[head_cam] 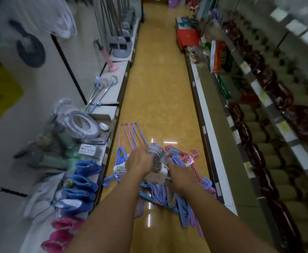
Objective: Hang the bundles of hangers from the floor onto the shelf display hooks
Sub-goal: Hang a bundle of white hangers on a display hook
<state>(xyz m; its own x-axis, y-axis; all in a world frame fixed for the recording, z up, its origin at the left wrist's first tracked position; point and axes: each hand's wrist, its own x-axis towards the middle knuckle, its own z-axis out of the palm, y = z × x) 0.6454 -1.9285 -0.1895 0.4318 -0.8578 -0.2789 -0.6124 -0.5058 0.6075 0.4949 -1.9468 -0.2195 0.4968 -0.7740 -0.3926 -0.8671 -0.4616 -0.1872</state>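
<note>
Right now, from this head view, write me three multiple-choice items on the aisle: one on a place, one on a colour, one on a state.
1. Where does the pile of blue, purple and pink wire hangers lie?
A. on the yellow tiled floor
B. on a top shelf
C. in a cart

2. What colour are the small rubber boots nearest the pile, on the low white shelf ledge to the person's left?
A. green
B. blue
C. black

3. What is the left hand doing?
A. hanging idle
B. pointing
C. gripping a pale grey hanger bundle

Answers: 1 A, tiles surround the pile; 2 B, blue pairs stand beside it; 3 C, fingers curl round the bundle, while the right hand holds its white tag end.
</note>
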